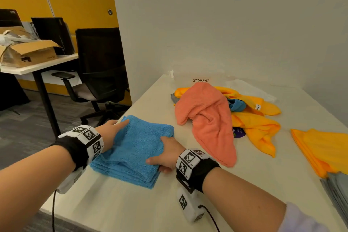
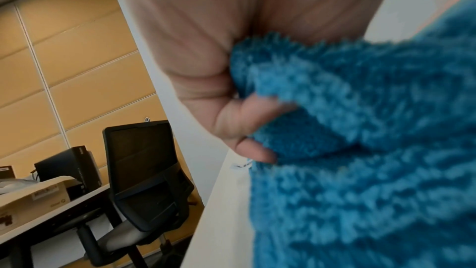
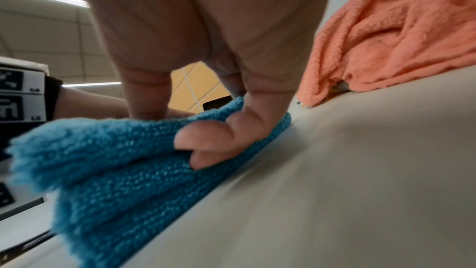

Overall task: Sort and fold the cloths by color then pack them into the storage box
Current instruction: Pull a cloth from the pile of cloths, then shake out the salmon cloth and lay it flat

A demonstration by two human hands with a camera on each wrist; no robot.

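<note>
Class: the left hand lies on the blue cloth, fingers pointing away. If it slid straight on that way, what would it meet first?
Probably bare table past the blue cloth; the left hand seems aimed left of the orange cloth, though depth is unclear.

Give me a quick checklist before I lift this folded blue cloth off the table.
1. Left hand grips the blue cloth: ok, fingers curl under its edge.
2. Right hand grips it: ok, thumb on top.
3. Fold tidy: ok, layers stacked.
4. Clear of the orange cloth: ok, apart.
5. Storage box ready: cannot tell, only a STORAGE label shows.
6. Other blue cloth sorted: not ok, buried in the pile.
</note>
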